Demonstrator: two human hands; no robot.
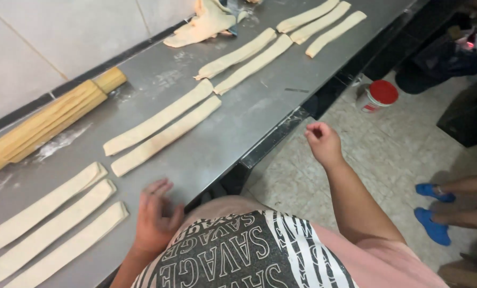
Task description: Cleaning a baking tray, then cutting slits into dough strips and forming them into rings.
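Resting at the counter [259, 114] edge, left hand [154, 216] beside dough strips [62, 226].

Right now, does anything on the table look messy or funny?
Mostly tidy: the dough strips lie in neat rows. Only the crumpled dough scrap by the wall and flour dust beside the rolling pin look messy.

Three near dough strips [46, 234] run off the left and bottom edges, and the rolling pin [46, 122] has its left handle cut by the frame. Left hand [155, 216] is motion-blurred, so finger contact with the worktop [249, 112] is unclear. The dough scrap pile [203, 24] is cropped at the top; a second person shows only blue shoes [433, 210] and lower legs.
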